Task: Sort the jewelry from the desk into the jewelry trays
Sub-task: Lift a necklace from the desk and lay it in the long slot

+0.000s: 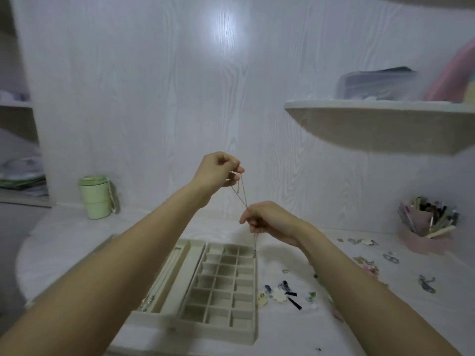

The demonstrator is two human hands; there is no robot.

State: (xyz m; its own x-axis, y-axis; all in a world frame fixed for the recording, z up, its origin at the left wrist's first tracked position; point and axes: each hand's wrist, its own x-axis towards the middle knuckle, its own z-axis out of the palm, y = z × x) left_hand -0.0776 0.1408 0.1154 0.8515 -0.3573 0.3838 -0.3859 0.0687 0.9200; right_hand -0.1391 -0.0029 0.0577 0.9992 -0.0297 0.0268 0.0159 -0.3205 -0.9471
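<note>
Two bare forearms fill the lower corners of the frame, reaching up toward the centre. At far left, mid-height, a pale green cup (95, 196) stands on the white desk (64, 242). Just left of centre the left hand (217, 173) is raised, fingers curled, pinching the top of a thin silver chain (241, 194). The chain runs down in a narrow V to the right hand (264, 219), lower and just right of centre, whose fingertips pinch it; the chain's tail hangs below that hand over the upper right corner of the compartment tray (223, 283). Left of that tray, touching it, lies a long-slot tray (177, 268) with fine chains inside. Right of the trays, loose jewelry (285, 294) is scattered across the desk toward the right edge. At far right a pink pen holder (424, 224) stands, below a wall shelf (380, 116)
</note>
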